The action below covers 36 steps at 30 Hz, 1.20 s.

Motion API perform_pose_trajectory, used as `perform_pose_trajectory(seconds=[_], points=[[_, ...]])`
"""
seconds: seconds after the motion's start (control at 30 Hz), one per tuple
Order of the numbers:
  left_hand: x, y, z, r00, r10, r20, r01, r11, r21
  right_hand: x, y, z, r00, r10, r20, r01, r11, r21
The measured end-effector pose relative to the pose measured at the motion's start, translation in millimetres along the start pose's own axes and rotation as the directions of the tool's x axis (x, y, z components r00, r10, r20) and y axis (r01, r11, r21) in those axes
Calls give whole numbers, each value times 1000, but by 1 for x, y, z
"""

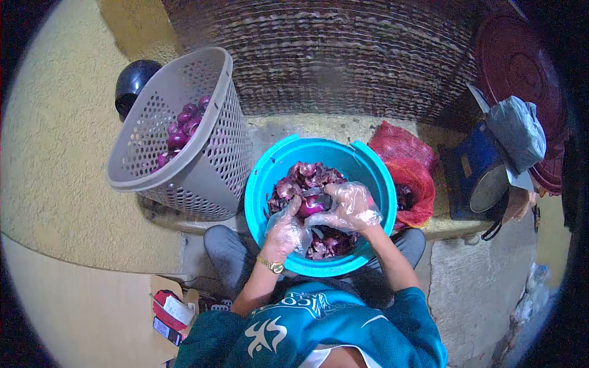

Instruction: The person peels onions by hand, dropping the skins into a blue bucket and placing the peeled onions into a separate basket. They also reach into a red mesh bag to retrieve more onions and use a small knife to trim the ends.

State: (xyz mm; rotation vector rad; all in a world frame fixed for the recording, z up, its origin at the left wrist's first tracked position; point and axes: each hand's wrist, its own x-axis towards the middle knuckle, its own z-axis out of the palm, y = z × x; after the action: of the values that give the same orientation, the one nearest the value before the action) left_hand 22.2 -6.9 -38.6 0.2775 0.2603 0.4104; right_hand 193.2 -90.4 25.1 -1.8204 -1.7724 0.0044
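Between my hands is a purple-red onion (310,207), its smooth skin partly showing, above the turquoise tub (257,248). My left hand (286,233), in a clear plastic glove, grips the onion from the left with the thumb against it. From the right, my gloved right hand (351,207) closes on the same onion with thumb and fingers. Something thin and greyish shows near the right fingertips; I cannot make out what it is. Under both hands, the tub holds onions and loose dry onion skins (331,244).
Left of the tub, a grey perforated basket (215,147) holds several peeled red onions (181,130). A red mesh sack (402,150) lies close to the tub's right side. Farther right stand a blue container (469,165) and a grey bag (518,132). A phone (165,330) lies lower left.
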Motion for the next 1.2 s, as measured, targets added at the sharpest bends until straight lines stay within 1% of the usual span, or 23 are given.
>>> perform_pose_trajectory(seconds=[0.03,0.13,0.17,0.23,0.27,0.33,0.43,0.5,0.57,0.63,0.77,0.8,0.83,0.87,0.93,0.97,1.0,1.03,1.07,1.1,1.13,1.17,1.2], points=[[0,-2,3,997,49,-52,-48,999,22,-1,1,1,1000,1,0,-1,1000,0],[0,-2,12,993,67,-94,-69,997,-27,-4,4,5,1000,-6,22,6,1000,-2],[0,-2,11,993,66,-94,-69,997,-26,-5,4,5,1000,-10,17,9,1000,7],[-1,0,8,999,32,-5,-32,999,-8,-6,7,8,1000,-13,11,13,1000,17],[0,-1,8,999,31,-5,-32,999,-8,-7,11,13,999,-10,36,9,1000,25],[1,-3,7,991,74,-107,-76,997,-10,-7,13,15,998,-6,61,4,999,32],[0,-2,7,997,68,-38,-67,997,27,-8,12,13,992,26,124,-27,1000,10],[1,-4,6,995,76,-71,-76,997,15,-8,11,12,990,14,137,-13,1000,-7],[2,-4,3,991,83,-104,-83,997,3,-10,10,16,993,22,116,-21,1000,-9],[2,-3,-2,993,18,-116,-22,999,-34,-10,9,16,995,29,95,-28,1000,-11],[6,-11,-6,996,19,-90,-28,994,-103,-11,14,19,998,-3,65,5,1000,-24],[7,-16,0,982,169,-83,-150,969,196,-11,14,19,999,-18,45,18,1000,-8],[6,-18,4,951,308,-33,-256,842,474,-12,14,19,999,-18,45,18,1000,-8],[4,-16,6,951,307,-34,-255,842,474,-13,13,18,999,-5,48,5,1000,-3],[-2,-8,9,980,200,15,-185,873,452,-13,11,16,999,9,51,-9,1000,1],[-2,-9,6,980,199,15,-184,873,452,-14,10,17,999,11,38,-11,1000,-3],[-3,-10,4,950,303,76,-271,680,681,-14,10,16,1000,11,25,-11,1000,-7],[-3,-10,2,909,382,164,-329,420,846,-14,10,17,1000,9,24,-9,1000,-7],[-2,-12,0,909,383,164,-330,419,846,-15,9,17,999,18,29,-18,1000,-2],[-3,-14,5,940,341,2,-262,719,644,-16,8,17,999,28,34,-28,1000,2],[-4,-17,9,961,240,-135,-181,921,346,-16,8,16,999,28,34,-28,1000,2],[-3,-19,11,961,240,-136,-181,921,345,-17,7,16,999,28,33,-28,1000,-10],[-3,-21,13,945,271,-184,-197,919,341,-18,7,16,999,28,32,-28,999,-23]])
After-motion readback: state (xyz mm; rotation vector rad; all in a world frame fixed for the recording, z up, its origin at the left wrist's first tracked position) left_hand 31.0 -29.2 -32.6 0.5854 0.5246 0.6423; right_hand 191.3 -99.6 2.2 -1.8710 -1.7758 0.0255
